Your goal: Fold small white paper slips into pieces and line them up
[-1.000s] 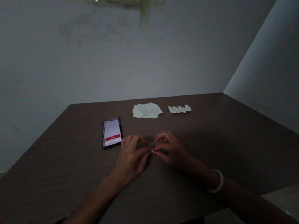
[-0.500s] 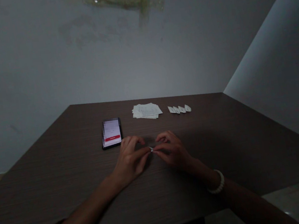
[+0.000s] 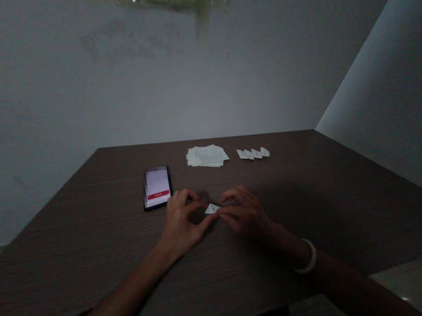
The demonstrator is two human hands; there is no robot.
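Observation:
A small folded piece of white paper (image 3: 212, 208), roughly triangular, lies between my two hands over the table. My left hand (image 3: 182, 221) has its forefinger at the paper's left side and its thumb along the near edge, so the paper sits between them. The thumb and forefinger of my right hand (image 3: 245, 213) pinch the paper's right corner. My two thumb tips nearly meet there. The other fingers of both hands are curled above the tabletop.
A phone (image 3: 157, 187) with a lit screen lies beyond my left hand. Farther back on the brown table (image 3: 89, 236) is a stack of paper slips (image 3: 207, 156). Several small folded papers (image 3: 253, 154) form a row to its right. A wall (image 3: 202, 91) stands behind.
My left thumb and forefinger have spread apart, and more of the folded paper's face shows between them. My right hand stays almost in place, still pinching it.

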